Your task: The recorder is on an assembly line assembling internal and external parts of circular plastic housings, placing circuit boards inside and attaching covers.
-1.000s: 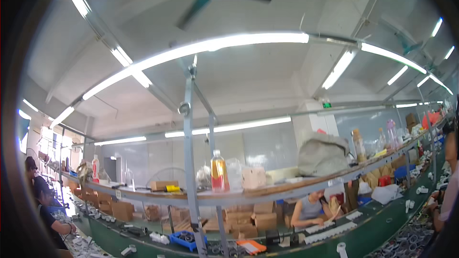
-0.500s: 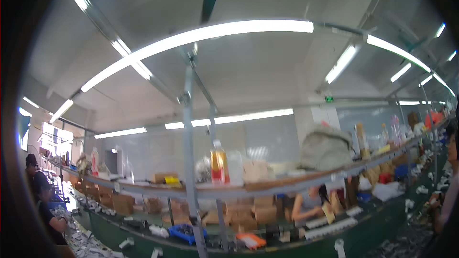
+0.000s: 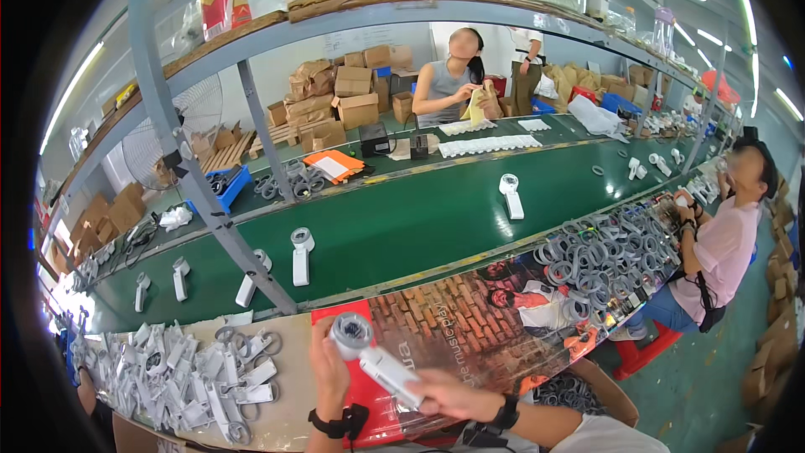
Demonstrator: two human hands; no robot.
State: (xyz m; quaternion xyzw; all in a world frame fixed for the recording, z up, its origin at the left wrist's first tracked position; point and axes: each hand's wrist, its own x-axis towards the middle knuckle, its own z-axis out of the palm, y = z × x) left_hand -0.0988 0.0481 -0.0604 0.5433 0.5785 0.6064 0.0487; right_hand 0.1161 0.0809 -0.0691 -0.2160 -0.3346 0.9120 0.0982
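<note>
Our view has lowered, so work is visible: at 6 o'clock, our left hand (image 3: 329,373) and right hand (image 3: 457,394) hold one fan (image 3: 386,371).

The handheld device (image 3: 391,376) between the hands (image 3: 457,394) looks like smooth, faintly glossy white plastic. The heaped parts (image 3: 180,373) left of the hands seem the same plastic, lying beside matt brown board (image 3: 293,394). Right of the hands stretches a glossy, slick printed sheet (image 3: 436,319), with dull grey plastic-looking rings (image 3: 587,256) piled on it. Beyond the hands, the green belt (image 3: 402,226) is smooth with a soft sheen; above it, a rough wooden shelf (image 3: 335,2) sits on painted metal posts (image 3: 155,75).
</note>
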